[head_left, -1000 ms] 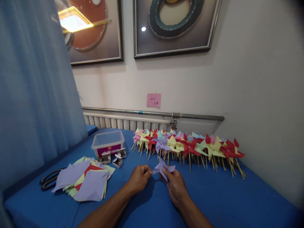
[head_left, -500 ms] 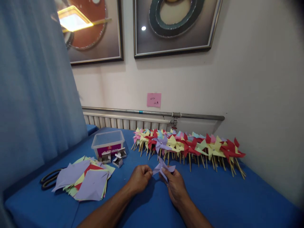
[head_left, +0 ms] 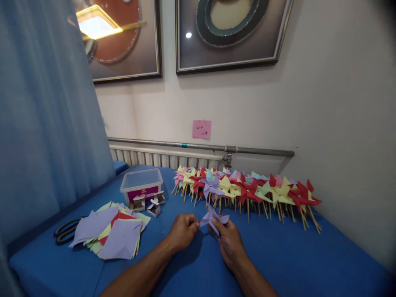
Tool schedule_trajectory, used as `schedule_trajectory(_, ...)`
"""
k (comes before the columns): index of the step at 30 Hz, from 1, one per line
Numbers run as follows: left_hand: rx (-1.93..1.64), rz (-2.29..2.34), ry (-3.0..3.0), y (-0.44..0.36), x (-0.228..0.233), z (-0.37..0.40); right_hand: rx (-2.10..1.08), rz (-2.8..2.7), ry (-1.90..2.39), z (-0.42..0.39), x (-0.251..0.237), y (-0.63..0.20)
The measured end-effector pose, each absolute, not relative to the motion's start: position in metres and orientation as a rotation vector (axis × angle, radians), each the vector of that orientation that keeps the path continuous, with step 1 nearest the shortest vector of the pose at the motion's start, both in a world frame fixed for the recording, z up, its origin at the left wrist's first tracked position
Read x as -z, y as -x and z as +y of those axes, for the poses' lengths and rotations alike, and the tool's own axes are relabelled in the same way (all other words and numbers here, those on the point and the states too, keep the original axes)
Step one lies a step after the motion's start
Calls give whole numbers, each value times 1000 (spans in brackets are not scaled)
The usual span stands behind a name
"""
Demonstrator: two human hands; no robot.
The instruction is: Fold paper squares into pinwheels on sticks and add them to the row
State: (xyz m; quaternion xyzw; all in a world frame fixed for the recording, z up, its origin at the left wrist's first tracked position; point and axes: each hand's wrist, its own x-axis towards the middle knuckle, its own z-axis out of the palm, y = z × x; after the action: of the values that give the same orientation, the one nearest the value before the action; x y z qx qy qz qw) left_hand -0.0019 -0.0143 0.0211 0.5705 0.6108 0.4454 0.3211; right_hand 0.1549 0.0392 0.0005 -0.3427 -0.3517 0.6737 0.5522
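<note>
Both hands meet low over the blue table [head_left: 293, 255], sharing one small lilac paper pinwheel [head_left: 213, 217]. My right hand [head_left: 228, 241] pinches its folded flaps from below. My left hand [head_left: 182, 231] has its fingertips closed at the pinwheel's left edge. Behind the hands a long row of finished paper pinwheels [head_left: 247, 189] on wooden sticks lies along the wall, in red, yellow, pink, lilac and pale blue.
A stack of cut coloured paper squares [head_left: 111, 235] lies at the left, with black scissors [head_left: 64, 232] beside it. A clear plastic tub [head_left: 141, 185] and small open boxes [head_left: 153, 204] stand behind the stack. A curtain [head_left: 46, 123] hangs at the left; a radiator pipe [head_left: 201, 147] runs along the wall.
The hands stay closed on the lilac pinwheel with hardly any motion. Only the view has shifted slightly.
</note>
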Motion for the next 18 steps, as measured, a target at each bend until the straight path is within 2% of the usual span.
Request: schedule_trajectory(18,-1179,1607,-1458,-2,-18,-13,-1579,-800,819,41,-1,-155)
